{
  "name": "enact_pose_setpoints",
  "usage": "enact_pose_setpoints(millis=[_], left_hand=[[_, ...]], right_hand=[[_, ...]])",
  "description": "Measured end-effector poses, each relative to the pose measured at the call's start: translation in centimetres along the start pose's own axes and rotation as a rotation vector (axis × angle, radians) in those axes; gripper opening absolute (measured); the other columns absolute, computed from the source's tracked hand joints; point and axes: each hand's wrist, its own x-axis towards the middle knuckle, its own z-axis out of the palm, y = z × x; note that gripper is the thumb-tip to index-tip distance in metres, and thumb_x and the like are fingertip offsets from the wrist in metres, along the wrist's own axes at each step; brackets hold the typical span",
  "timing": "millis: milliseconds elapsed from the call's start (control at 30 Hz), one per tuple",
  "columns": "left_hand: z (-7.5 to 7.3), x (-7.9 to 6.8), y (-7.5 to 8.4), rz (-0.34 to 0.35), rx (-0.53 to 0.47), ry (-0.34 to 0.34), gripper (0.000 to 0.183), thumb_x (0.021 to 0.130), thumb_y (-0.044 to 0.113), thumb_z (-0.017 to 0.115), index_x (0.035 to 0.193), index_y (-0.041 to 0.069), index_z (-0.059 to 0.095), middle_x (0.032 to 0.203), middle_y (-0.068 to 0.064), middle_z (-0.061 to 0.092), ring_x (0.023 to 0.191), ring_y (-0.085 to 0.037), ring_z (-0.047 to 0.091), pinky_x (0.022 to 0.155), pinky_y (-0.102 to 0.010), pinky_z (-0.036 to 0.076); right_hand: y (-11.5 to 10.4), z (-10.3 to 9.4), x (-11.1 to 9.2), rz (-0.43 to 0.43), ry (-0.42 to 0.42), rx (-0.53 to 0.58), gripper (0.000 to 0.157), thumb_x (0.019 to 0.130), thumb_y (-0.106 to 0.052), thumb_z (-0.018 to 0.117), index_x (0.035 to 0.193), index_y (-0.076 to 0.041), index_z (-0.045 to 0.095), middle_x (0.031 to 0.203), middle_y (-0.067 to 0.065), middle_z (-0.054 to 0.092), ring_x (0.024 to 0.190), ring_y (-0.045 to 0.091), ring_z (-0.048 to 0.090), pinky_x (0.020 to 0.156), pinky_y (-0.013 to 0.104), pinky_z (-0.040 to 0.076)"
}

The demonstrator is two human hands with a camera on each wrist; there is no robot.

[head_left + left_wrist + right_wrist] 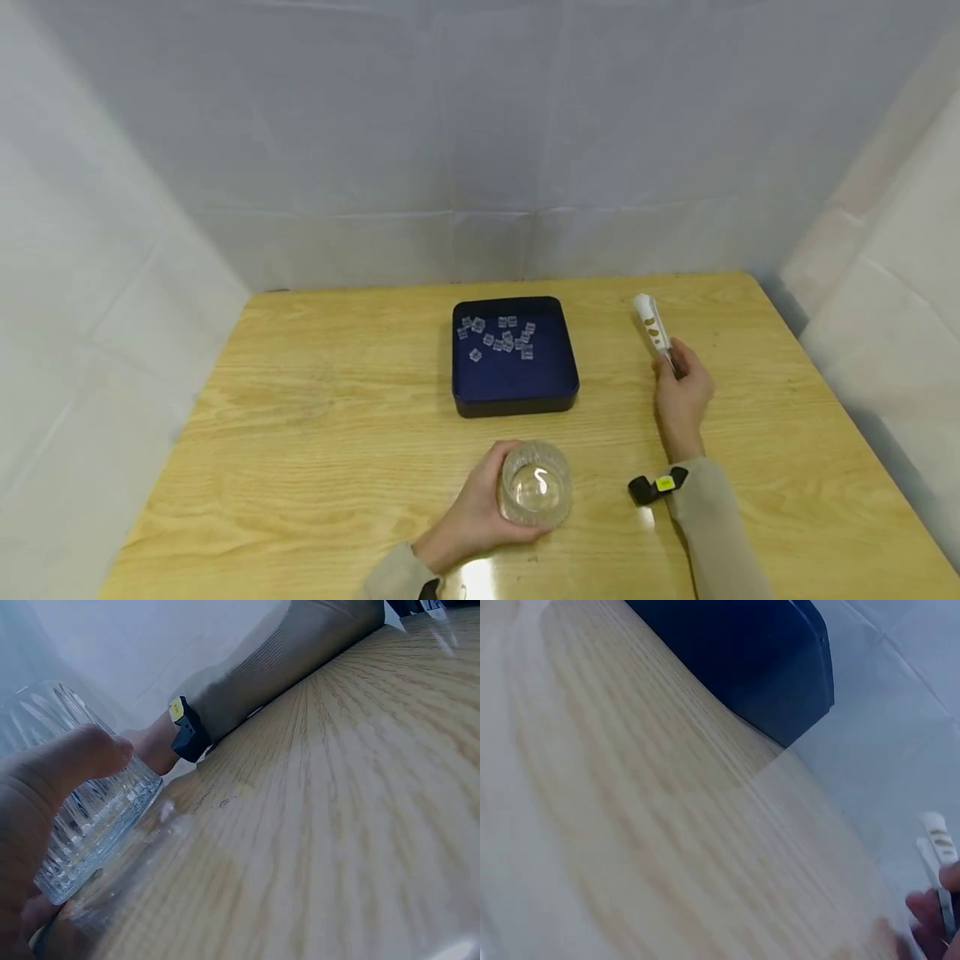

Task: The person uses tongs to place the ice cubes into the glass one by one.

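A ribbed clear drinking glass (553, 500) stands near the front of the table, and my left hand (476, 515) grips it round its left side. In the left wrist view the thumb lies across the wall of the glass (90, 832). Further right, my right hand (682, 400) holds a pair of tongs (649, 321) with white slotted tips and metal arms. The tips point away from me, and the right wrist view shows two arms of the tongs (939, 844) slightly apart. Several clear cubes (507, 340) lie scattered in a dark blue square tray (517, 382) between and beyond the hands.
The wooden table (322, 417) extends on both sides of the tray. Pale sheets hang behind the table (450, 150) and along both sides. A black band with a yellow tag (658, 485) sits at the right wrist.
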Motion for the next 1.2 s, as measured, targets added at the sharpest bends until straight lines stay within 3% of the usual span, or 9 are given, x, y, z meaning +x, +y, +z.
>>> enact_pose_setpoints(millis=[133, 233, 300, 433, 600, 733, 867, 1067, 1200], left_hand=[[0.3, -0.1, -2.2, 0.0, 0.008, -0.005, 0.092, 0.057, 0.006, 0.095, 0.134, 0.009, 0.046, 0.127, -0.008, 0.06, 0.116, -0.029, 0.059, 0.104, -0.041, 0.046], [0.6, -0.1, -3.9, 0.018, 0.026, -0.005, 0.095, 0.056, 0.013, 0.097, 0.136, 0.015, 0.045, 0.128, -0.002, 0.059, 0.117, -0.025, 0.058, 0.104, -0.04, 0.046], [0.6, -0.1, -4.1, 0.027, 0.028, -0.005, 0.095, 0.057, 0.016, 0.097, 0.136, 0.017, 0.044, 0.129, 0.0, 0.059, 0.117, -0.023, 0.058, 0.104, -0.039, 0.046], [0.6, -0.1, -3.7, 0.02, 0.022, -0.008, 0.095, 0.057, 0.012, 0.096, 0.136, 0.016, 0.045, 0.128, -0.001, 0.059, 0.117, -0.022, 0.058, 0.104, -0.038, 0.046], [0.3, 0.1, -1.8, 0.022, 0.004, -0.013, 0.09, 0.057, 0.004, 0.094, 0.133, 0.005, 0.046, 0.126, -0.011, 0.06, 0.115, -0.03, 0.059, 0.104, -0.041, 0.047], [-0.1, 0.2, -0.5, 0.038, -0.004, -0.023, 0.087, 0.059, 0.001, 0.092, 0.132, 0.0, 0.045, 0.124, -0.017, 0.06, 0.115, -0.034, 0.059, 0.103, -0.042, 0.047], [-0.2, 0.3, -0.2, 0.034, 0.0, -0.029, 0.086, 0.059, 0.001, 0.092, 0.132, 0.001, 0.045, 0.125, -0.017, 0.06, 0.115, -0.033, 0.059, 0.103, -0.042, 0.047], [-0.2, 0.2, -0.2, 0.003, -0.016, -0.026, 0.087, 0.059, 0.001, 0.092, 0.132, 0.002, 0.046, 0.126, -0.015, 0.06, 0.116, -0.032, 0.058, 0.105, -0.041, 0.046], [-0.2, 0.1, -0.3, 0.001, -0.023, -0.029, 0.087, 0.059, 0.001, 0.092, 0.133, 0.002, 0.046, 0.126, -0.016, 0.06, 0.116, -0.033, 0.058, 0.105, -0.042, 0.046]], right_hand=[[-3.0, -0.2, -1.1, 0.003, -0.079, 0.097, 0.04, 0.094, 0.001, 0.059, 0.133, 0.011, 0.054, 0.12, 0.034, 0.061, 0.077, 0.008, 0.065, 0.058, 0.013, 0.052], [-4.5, -0.2, -1.5, -0.042, -0.104, 0.06, 0.038, 0.093, 0.002, 0.06, 0.129, 0.013, 0.056, 0.12, 0.033, 0.062, 0.09, 0.014, 0.066, 0.068, 0.012, 0.052], [-5.1, -0.2, -1.6, -0.072, -0.118, 0.022, 0.035, 0.092, 0.002, 0.062, 0.126, 0.012, 0.06, 0.118, 0.029, 0.064, 0.099, 0.016, 0.064, 0.077, 0.009, 0.049], [-5.2, -0.2, -0.8, -0.155, -0.169, 0.003, 0.032, 0.091, 0.003, 0.065, 0.121, 0.012, 0.063, 0.115, 0.028, 0.066, 0.097, 0.009, 0.064, 0.077, 0.008, 0.047], [-4.9, 0.0, 0.5, -0.278, -0.233, -0.046, 0.029, 0.09, -0.003, 0.07, 0.118, 0.005, 0.068, 0.109, 0.023, 0.07, 0.083, -0.002, 0.059, 0.067, 0.006, 0.046], [-6.0, 0.2, 0.6, -0.348, -0.288, -0.154, 0.03, 0.089, -0.014, 0.074, 0.115, 0.001, 0.072, 0.099, 0.019, 0.072, 0.067, 0.004, 0.05, 0.054, 0.011, 0.04], [-7.3, 0.4, 0.3, -0.41, -0.346, -0.263, 0.027, 0.087, -0.015, 0.076, 0.109, 0.002, 0.074, 0.089, 0.017, 0.072, 0.057, 0.009, 0.047, 0.044, 0.016, 0.036], [-8.7, 0.6, -0.4, -0.449, -0.434, -0.343, 0.025, 0.087, -0.012, 0.076, 0.106, 0.004, 0.074, 0.09, 0.018, 0.073, 0.059, 0.013, 0.056, 0.043, 0.019, 0.042], [-9.6, 0.9, -0.9, -0.443, -0.477, -0.368, 0.025, 0.087, -0.012, 0.076, 0.106, 0.004, 0.073, 0.088, 0.016, 0.072, 0.057, 0.012, 0.052, 0.043, 0.021, 0.041]])
